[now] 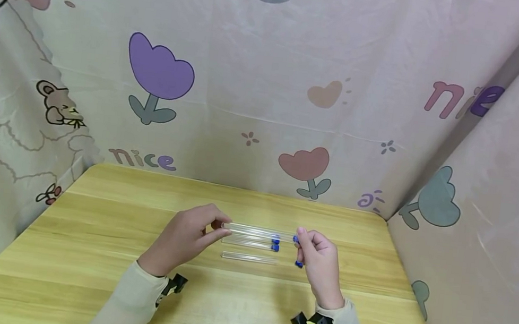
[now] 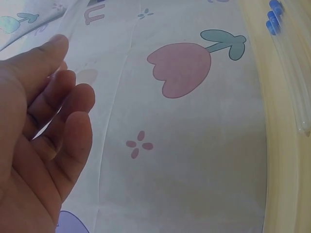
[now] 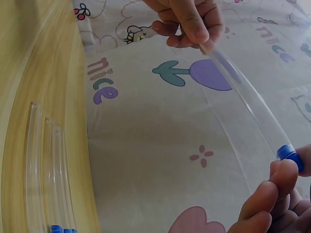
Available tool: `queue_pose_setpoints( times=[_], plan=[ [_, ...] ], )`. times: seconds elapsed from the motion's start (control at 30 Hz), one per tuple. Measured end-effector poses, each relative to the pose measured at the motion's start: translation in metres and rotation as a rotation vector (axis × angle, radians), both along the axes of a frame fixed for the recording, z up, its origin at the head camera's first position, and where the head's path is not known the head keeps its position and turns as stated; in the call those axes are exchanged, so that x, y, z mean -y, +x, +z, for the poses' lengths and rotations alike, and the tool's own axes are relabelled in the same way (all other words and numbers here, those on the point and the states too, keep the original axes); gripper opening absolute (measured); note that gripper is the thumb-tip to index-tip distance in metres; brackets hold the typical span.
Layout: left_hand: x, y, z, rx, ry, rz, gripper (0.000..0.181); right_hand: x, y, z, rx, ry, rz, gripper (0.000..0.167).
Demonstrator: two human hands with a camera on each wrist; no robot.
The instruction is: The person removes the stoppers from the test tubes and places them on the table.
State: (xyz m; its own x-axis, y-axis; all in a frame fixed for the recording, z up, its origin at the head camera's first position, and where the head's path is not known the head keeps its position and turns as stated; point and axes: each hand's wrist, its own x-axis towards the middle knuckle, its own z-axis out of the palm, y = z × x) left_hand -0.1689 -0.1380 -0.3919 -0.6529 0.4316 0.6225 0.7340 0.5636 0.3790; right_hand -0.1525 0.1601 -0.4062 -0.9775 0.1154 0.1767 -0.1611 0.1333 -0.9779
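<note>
Blue-capped tube [image 3: 251,97], likely light, slick, brittle: my left fingers [image 1: 219,213] pinch its nine-o'clock end, my right fingers [image 3: 260,198] its three-o'clock cap [image 3: 290,156]; squeeze gently there.

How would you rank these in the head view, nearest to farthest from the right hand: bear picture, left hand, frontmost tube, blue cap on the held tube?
1. Blue cap: touching the right hand.
2. Frontmost tube: on the table, left of that hand.
3. Left hand: at the held tube's left end.
4. Bear picture: on the left curtain.
</note>
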Motion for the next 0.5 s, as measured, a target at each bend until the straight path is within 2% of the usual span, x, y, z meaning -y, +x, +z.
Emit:
queue_pose_setpoints(
  times=[0.3,0.5],
  plan=[
    [-0.0013,-0.0008,-0.0016,0.013,-0.001,-0.006,0.015,-0.0017,-0.0004,0.0000,-0.002,0.002,0.002,0.043],
    [-0.0005,-0.0025,-0.0053,-0.010,0.006,-0.005,0.008,-0.0020,-0.0015,-0.0003,-0.019,0.006,0.021,0.036]
  ],
)
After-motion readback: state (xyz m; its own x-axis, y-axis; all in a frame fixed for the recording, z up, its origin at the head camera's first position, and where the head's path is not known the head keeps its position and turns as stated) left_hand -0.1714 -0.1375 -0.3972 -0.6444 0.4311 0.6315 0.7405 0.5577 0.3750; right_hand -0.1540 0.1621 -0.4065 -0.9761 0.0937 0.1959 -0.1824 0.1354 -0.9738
